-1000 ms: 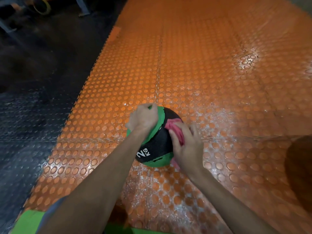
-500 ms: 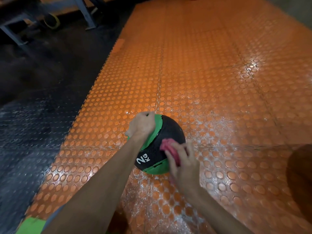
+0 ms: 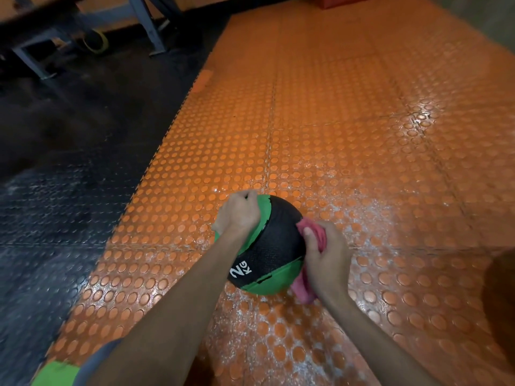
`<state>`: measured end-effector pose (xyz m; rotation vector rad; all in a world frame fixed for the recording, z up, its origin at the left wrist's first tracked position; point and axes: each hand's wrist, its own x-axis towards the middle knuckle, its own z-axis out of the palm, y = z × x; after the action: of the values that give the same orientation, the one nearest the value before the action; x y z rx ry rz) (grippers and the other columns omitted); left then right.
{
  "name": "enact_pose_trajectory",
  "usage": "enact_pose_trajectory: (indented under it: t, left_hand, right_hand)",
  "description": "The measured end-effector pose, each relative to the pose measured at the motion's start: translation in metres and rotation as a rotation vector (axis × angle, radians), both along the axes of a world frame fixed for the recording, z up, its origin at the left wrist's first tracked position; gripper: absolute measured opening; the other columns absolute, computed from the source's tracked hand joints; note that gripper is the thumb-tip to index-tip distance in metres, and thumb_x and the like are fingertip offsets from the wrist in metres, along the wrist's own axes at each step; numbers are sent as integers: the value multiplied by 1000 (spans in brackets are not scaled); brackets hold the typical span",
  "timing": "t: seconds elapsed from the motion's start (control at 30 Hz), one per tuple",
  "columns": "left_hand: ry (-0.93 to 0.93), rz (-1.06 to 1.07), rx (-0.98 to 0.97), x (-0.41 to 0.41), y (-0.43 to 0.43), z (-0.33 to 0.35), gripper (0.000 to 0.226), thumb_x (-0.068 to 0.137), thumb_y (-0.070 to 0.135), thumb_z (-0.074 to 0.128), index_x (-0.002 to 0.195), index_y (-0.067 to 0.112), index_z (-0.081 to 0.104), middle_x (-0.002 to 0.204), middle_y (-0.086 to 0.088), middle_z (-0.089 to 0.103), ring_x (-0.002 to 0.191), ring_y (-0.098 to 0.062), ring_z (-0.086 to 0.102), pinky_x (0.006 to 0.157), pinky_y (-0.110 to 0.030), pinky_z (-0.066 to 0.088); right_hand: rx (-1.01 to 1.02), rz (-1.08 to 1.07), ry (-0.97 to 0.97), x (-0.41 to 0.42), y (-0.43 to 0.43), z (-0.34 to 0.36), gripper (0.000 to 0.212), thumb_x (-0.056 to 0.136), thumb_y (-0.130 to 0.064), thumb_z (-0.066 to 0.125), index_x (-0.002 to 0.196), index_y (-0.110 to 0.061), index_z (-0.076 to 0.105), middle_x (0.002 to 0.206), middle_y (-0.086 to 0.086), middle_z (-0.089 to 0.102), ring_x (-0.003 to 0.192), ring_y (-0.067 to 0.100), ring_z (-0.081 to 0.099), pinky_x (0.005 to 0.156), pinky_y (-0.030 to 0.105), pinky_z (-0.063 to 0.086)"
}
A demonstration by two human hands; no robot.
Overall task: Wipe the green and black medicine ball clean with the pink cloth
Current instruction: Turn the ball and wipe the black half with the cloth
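Observation:
The green and black medicine ball (image 3: 274, 240), marked "2 KG" in white, rests on the orange studded floor mat (image 3: 348, 121). My left hand (image 3: 239, 215) grips the ball's upper left side, over a green band. On the ball's right side, my right hand (image 3: 324, 256) presses the crumpled pink cloth (image 3: 316, 232) against the black panel. Part of the cloth hangs out below my palm near the floor. The far side of the ball is hidden.
The mat is wet and glossy with white residue around the ball. Dark studded flooring (image 3: 50, 218) lies to the left. Metal frame legs (image 3: 147, 29) and a yellow-green ring (image 3: 96, 41) stand at the far left. A dark round shape (image 3: 501, 296) sits at the right edge.
My right hand has slid the cloth from the ball's top front round to its right side. The left hand has kept its grip. The view has tilted up.

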<state>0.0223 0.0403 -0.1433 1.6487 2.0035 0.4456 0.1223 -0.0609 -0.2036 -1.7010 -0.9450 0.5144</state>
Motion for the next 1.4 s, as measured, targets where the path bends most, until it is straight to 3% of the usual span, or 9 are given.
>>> enact_pose_trajectory:
  t: [0.23, 0.37, 0.53, 0.63, 0.77, 0.87, 0.97, 1.07, 1.4]
  left_hand:
    - [-129, -6, 13, -17, -3, -5, 42, 99, 44, 32, 132, 24, 49, 65, 20, 38, 62, -3, 41, 59, -20, 31]
    - [-153, 36, 19, -22, -14, -5, 40, 100, 41, 31, 131, 25, 49, 65, 23, 33, 57, 5, 30, 52, -17, 21]
    - [-182, 45, 29, -33, -11, -8, 37, 99, 39, 32, 125, 26, 55, 69, 17, 49, 61, -2, 45, 62, -18, 37]
    - [-238, 81, -25, -45, -4, -6, 39, 99, 36, 31, 130, 26, 53, 106, 7, 61, 85, -11, 54, 80, -27, 41]
    - [-290, 194, -71, -41, -7, 0, 41, 100, 33, 31, 130, 11, 49, 83, 6, 52, 58, -7, 38, 52, -21, 30]
    - [-150, 59, -59, -39, -5, 0, 47, 101, 37, 21, 140, 13, 35, 130, -9, 50, 112, -24, 51, 95, -41, 41]
    - [109, -351, 129, -42, 7, -1, 51, 98, 51, 19, 146, 32, 21, 155, 10, 14, 144, -17, 6, 112, -59, 5]
    - [83, -620, 125, -42, 13, -3, 56, 93, 61, 16, 137, 37, 42, 147, 12, 36, 138, -14, 28, 112, -46, 22]
    - [-48, -51, 65, -33, 18, -6, 37, 94, 35, 26, 75, 24, 55, 83, -7, 59, 85, -31, 54, 74, -36, 42]
  right_hand:
    - [141, 36, 133, -7, -16, 6, 12, 87, -22, 54, 98, -22, 58, 91, -3, 55, 72, 5, 52, 60, 15, 43]
    - [-155, -37, 230, 25, 17, -4, 9, 92, -25, 48, 97, -21, 55, 91, 1, 59, 68, 4, 52, 52, 11, 37]
    - [-56, 103, -130, -5, 5, -3, 20, 90, -27, 51, 105, -16, 58, 93, -1, 55, 74, -1, 47, 58, 8, 33]
    - [38, 242, -232, -32, -19, 5, 32, 90, -40, 44, 112, -21, 58, 101, -6, 49, 69, -7, 43, 54, 5, 37]
    - [109, 367, -437, -55, -24, 15, 44, 92, -52, 25, 109, -27, 57, 87, -14, 42, 53, -8, 35, 40, 1, 30]
    - [61, 296, -575, -34, 2, 29, 30, 90, -43, 40, 105, -24, 59, 87, -6, 48, 55, 0, 41, 42, 3, 25]
    - [-81, 313, -562, 4, 29, 46, 29, 92, -38, 43, 114, -22, 53, 101, -2, 47, 72, 10, 49, 56, 14, 36]
    - [-79, 277, -609, 39, 43, 74, 24, 92, -35, 47, 110, -20, 53, 95, 0, 47, 77, 16, 51, 59, 20, 37]
    - [-299, 590, -830, 50, 84, 134, 18, 87, -32, 56, 98, -17, 58, 91, 7, 65, 86, 28, 58, 69, 34, 46]
